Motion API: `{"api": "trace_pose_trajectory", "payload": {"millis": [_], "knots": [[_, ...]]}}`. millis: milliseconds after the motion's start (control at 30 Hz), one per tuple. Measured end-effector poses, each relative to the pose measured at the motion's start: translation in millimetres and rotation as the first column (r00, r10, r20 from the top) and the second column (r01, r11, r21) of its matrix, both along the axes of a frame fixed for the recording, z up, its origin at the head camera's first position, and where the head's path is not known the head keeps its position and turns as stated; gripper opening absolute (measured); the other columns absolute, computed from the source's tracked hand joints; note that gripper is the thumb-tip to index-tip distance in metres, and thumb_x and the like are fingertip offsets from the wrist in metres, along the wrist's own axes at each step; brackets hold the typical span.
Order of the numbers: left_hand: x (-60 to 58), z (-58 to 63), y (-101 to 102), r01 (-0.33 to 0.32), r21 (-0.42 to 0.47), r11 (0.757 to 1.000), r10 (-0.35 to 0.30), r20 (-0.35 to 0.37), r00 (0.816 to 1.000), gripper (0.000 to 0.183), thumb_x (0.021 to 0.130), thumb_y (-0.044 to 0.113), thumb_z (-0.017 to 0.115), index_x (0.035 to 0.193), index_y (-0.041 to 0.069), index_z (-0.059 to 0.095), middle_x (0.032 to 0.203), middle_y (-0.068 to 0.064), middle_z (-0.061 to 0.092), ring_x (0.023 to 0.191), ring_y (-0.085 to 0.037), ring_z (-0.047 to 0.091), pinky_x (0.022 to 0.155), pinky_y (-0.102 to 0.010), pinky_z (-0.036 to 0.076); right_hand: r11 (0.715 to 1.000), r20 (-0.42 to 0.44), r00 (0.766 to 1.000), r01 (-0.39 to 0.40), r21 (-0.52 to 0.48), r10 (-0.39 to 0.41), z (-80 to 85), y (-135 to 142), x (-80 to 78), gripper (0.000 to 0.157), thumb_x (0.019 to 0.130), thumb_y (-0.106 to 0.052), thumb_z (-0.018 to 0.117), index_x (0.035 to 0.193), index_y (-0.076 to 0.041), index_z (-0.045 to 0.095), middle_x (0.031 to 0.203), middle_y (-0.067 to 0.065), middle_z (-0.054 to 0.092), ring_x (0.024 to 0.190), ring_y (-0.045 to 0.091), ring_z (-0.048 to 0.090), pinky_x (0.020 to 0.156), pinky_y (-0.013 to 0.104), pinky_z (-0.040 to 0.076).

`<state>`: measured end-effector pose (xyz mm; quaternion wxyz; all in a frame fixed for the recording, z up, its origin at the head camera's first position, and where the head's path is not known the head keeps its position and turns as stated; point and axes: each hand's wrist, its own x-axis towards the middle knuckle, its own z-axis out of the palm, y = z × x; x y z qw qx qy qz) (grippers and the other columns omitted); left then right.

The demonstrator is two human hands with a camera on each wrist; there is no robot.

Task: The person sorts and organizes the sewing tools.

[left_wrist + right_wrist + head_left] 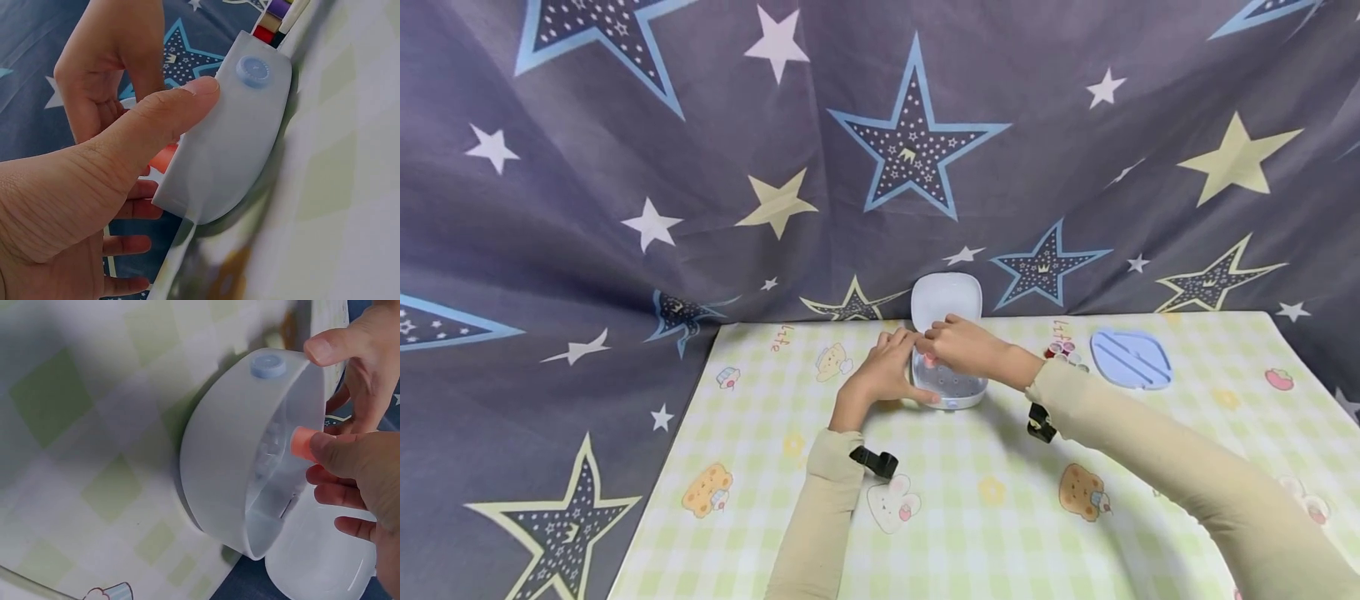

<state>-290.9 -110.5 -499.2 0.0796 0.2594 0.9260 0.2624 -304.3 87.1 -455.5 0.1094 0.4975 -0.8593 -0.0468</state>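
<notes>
A white sewing box (964, 402) stands on the table with its lid (946, 293) raised behind it; a round blue button (253, 71) sits on its front wall. Small pegs show inside. Over the box, my right hand (964, 343) pinches an orange thread spool (302, 443) between thumb and fingers. My left hand (886, 371) lies at the left side of the box. Its straight thumb touches the front rim, and the other fingers extend loosely toward the back. Part of the interior is hidden by both hands.
Several thread spools (1060, 351) stand right of the box, partly behind the right forearm. Farther right lies a light blue tray (1131, 360) with slots. The checked tablecloth (955, 508) covers the table, and a star-patterned curtain (865, 250) hangs along its back edge.
</notes>
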Motion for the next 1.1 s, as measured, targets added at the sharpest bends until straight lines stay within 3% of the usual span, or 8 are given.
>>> {"api": "trace_pose_trajectory", "payload": {"millis": [200, 433, 700, 1100], "knots": [[4.0, -6.6, 4, 0.03, -0.001, 1.0, -0.03, 0.008, 1.0, 0.108, 0.066, 0.059, 0.09, 0.154, 0.019, 0.041, 0.147, -0.002, 0.044, 0.126, -0.026, 0.04, 0.112, -0.047, 0.04, 1.0, 0.028, 0.999, 0.021, 0.015, -0.022, -10.2, 6, 5.8, 0.021, 0.086, -0.011, 0.077, 0.105, -0.009, 0.068, 0.098, 0.005, 0.075, 0.09, 0.024, 0.067, 0.081, 0.039, 0.052], [4.1, -9.5, 6, 0.028, 0.004, 1.0, -0.028, 0.003, 1.0, 0.102, 0.066, 0.058, 0.091, 0.149, 0.023, 0.045, 0.143, 0.0, 0.045, 0.126, -0.025, 0.041, 0.111, -0.046, 0.041, 0.999, 0.029, 0.999, 0.034, 0.025, -0.035, -12.6, 9, 4.8, 0.025, 0.089, -0.018, 0.077, 0.109, -0.006, 0.068, 0.095, 0.006, 0.075, 0.088, 0.023, 0.068, 0.083, 0.039, 0.052], [2.3, -5.7, 1, 0.007, -0.033, 0.999, -0.006, 0.012, 1.0, 0.115, 0.065, 0.059, 0.091, 0.157, 0.017, 0.036, 0.15, -0.003, 0.043, 0.133, -0.028, 0.039, 0.115, -0.048, 0.039, 0.999, 0.006, 1.0, 0.013, 0.033, -0.013, -14.9, 2, 1.8, 0.017, 0.089, -0.022, 0.077, 0.096, -0.008, 0.07, 0.093, 0.003, 0.075, 0.087, 0.022, 0.068, 0.083, 0.038, 0.052], [-3.8, -1.7, 0, 0.006, -0.017, 1.0, -0.007, -0.025, 1.0, 0.115, 0.063, 0.058, 0.092, 0.155, 0.013, 0.039, 0.146, -0.007, 0.045, 0.13, -0.03, 0.04, 0.115, -0.048, 0.038, 0.997, -0.022, 1.0, 0.015, 0.079, -0.014, -12.1, -5, -3.8, 0.022, 0.092, -0.027, 0.073, 0.102, -0.007, 0.072, 0.101, 0.004, 0.076, 0.092, 0.022, 0.069, 0.086, 0.039, 0.052]]}}
